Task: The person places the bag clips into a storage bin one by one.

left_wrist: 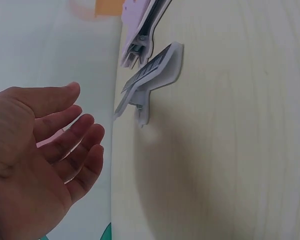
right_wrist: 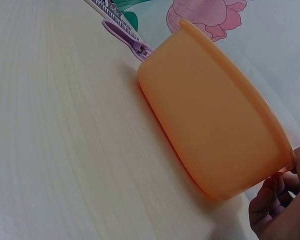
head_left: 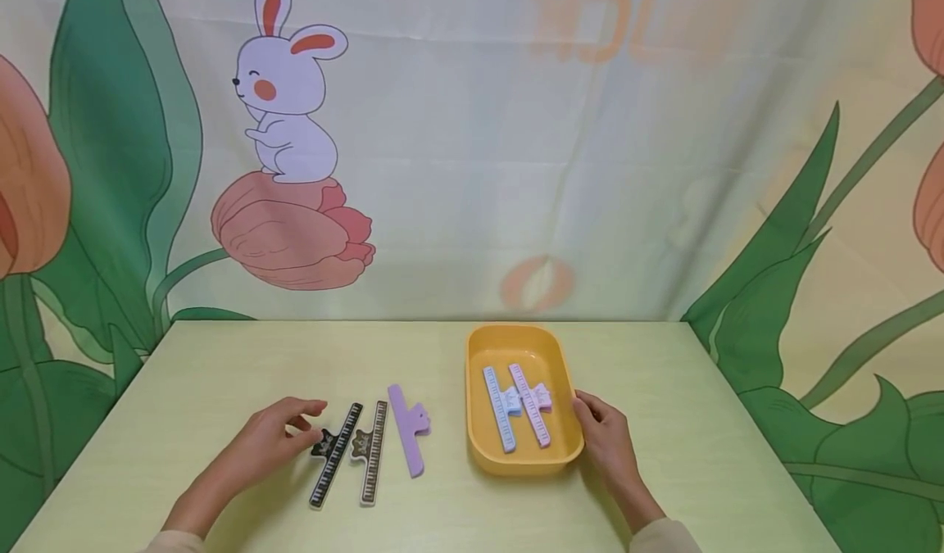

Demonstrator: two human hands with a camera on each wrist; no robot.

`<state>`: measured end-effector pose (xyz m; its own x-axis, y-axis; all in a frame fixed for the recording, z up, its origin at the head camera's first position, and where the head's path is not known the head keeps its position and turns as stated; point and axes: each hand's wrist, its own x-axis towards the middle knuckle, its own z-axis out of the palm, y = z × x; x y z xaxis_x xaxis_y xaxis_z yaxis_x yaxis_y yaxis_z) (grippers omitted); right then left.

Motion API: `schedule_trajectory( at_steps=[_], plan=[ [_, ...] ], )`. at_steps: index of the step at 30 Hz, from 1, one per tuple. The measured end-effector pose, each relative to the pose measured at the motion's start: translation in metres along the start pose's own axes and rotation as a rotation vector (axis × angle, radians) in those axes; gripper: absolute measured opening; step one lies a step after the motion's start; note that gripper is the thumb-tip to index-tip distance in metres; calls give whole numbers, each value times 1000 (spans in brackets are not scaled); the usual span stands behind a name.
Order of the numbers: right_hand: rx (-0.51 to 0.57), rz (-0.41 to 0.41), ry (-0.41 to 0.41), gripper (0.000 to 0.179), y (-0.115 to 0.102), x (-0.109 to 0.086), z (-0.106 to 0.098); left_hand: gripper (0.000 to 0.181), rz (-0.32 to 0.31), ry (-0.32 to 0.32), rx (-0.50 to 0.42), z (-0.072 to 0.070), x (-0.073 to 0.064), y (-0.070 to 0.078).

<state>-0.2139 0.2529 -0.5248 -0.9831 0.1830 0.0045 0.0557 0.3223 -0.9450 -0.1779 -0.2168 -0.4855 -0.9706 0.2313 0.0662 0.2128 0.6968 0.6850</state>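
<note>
My left hand (head_left: 274, 438) is held with fingers loosely bent and nothing in them, its fingertips right by the black clip (head_left: 336, 455) with a piano-key strip. In the left wrist view that clip (left_wrist: 152, 72) lies beyond the fingertips. Beside it are a brown clip (head_left: 374, 453) with the same key pattern and a plain purple clip (head_left: 406, 432). My right hand (head_left: 609, 438) grips the right side of a yellow plastic bin (head_left: 483, 461), thumb at the rim. Inside the bin lie a light blue clip (head_left: 498, 410) and a pink clip (head_left: 530, 405), side by side.
Everything stands on a pale wood-grain table (head_left: 243, 364). A printed curtain (head_left: 442, 168) with a rabbit and tulips hangs along its far edge.
</note>
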Motion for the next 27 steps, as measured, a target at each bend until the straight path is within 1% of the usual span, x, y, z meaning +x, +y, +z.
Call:
schedule_trajectory(
  at_steps=[9, 12, 16, 20, 27],
  plan=[
    [31, 2, -7, 39, 2, -1, -1, 48, -66, -82, -60, 6, 0, -4],
    [35, 1, -6, 39, 2, -1, 0, 49, -72, -100, -73, 7, -1, -5],
    [35, 2, -3, 40, 2, 0, 0, 51, -70, -104, -53, 11, -1, -8],
    [30, 2, -4, 40, 2, 0, 0, 52, -80, -107, -10, 14, 1, -11],
    [27, -5, -6, 40, 1, 0, 0, 53, -85, -108, 32, 15, 3, -10]
  ],
)
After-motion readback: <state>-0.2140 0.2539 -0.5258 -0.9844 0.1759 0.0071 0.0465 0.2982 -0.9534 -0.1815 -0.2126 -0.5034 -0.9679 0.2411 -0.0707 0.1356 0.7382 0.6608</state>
